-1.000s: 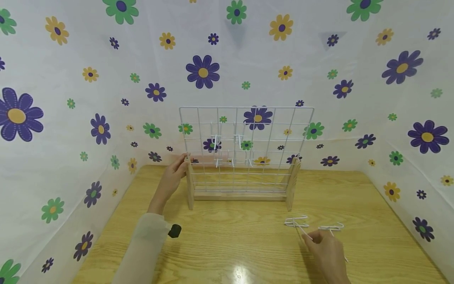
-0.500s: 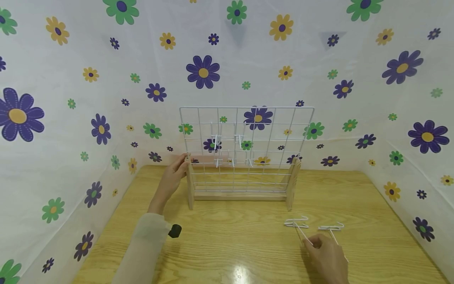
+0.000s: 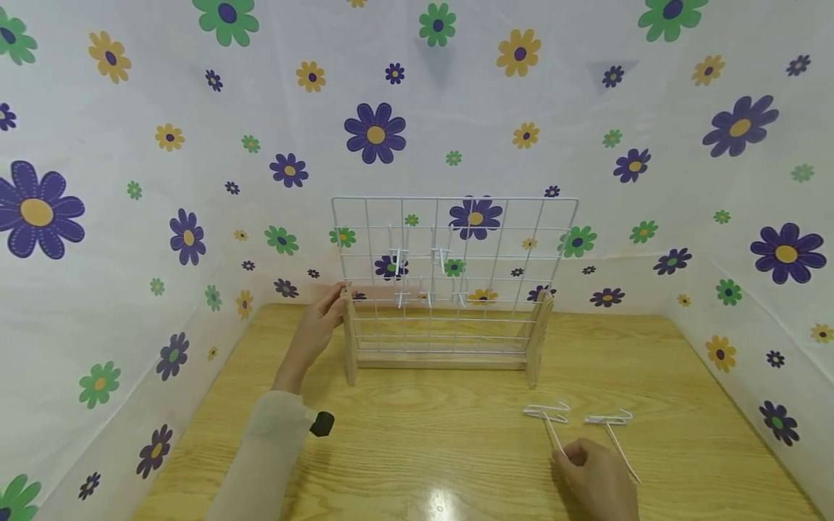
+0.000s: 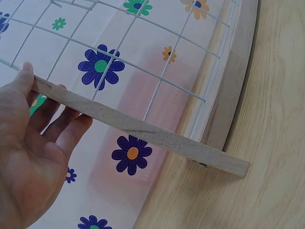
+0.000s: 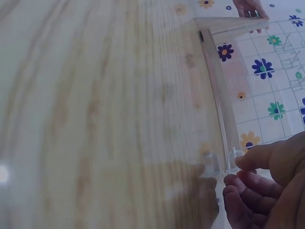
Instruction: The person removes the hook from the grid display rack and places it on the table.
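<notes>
A white wire grid panel (image 3: 485, 260) stands upright between two wooden side posts near the back of the table. My left hand (image 3: 318, 325) grips the top of the left wooden post (image 4: 143, 126), thumb on one side and fingers on the other. Several white wire hooks (image 3: 440, 259) hang on the grid, left of its right half. At front right, my right hand (image 3: 598, 477) pinches the stem end of a loose white wire hook (image 3: 552, 432), whose head is at or just above the tabletop; I cannot tell which. Beside it lies another loose hook (image 3: 619, 441).
The wood-grain table (image 3: 417, 449) extends in front of the stand. White flower-print sheeting (image 3: 293, 123) encloses the back and both sides. A wooden crossbar (image 3: 443, 359) joins the posts at the bottom.
My right hand has drawn slightly nearer, and the pinched hook's stem has swung with it. More of the other loose hook shows now. My left hand keeps its place on the post.
</notes>
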The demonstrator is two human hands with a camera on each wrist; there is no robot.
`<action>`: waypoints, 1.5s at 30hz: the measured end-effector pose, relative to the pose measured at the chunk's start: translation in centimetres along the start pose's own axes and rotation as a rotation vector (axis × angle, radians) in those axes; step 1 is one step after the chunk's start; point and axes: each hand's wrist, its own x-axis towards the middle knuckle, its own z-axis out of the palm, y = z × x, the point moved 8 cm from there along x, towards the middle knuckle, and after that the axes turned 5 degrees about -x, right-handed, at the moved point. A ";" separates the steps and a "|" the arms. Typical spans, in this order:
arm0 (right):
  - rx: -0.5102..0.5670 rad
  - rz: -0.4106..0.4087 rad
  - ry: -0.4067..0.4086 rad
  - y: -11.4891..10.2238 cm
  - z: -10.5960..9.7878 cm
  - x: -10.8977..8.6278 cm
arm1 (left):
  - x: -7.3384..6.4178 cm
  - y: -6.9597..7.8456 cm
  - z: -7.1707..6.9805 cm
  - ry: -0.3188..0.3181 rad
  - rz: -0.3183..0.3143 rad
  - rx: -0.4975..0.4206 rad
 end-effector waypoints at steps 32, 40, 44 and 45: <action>-0.094 -0.026 -0.087 0.6 1.1 0.0 | 0.2 0.2 0.3 -0.019 0.032 -0.054; -0.086 -0.022 -0.075 0.5 1.0 0.0 | 0.3 -0.1 0.2 -0.014 0.026 -0.041; -0.083 -0.017 -0.070 0.5 1.0 0.0 | 0.2 -0.1 0.2 -0.010 0.018 -0.033; -0.081 -0.017 -0.070 0.5 1.0 0.0 | 0.2 0.0 0.3 -0.010 0.018 -0.034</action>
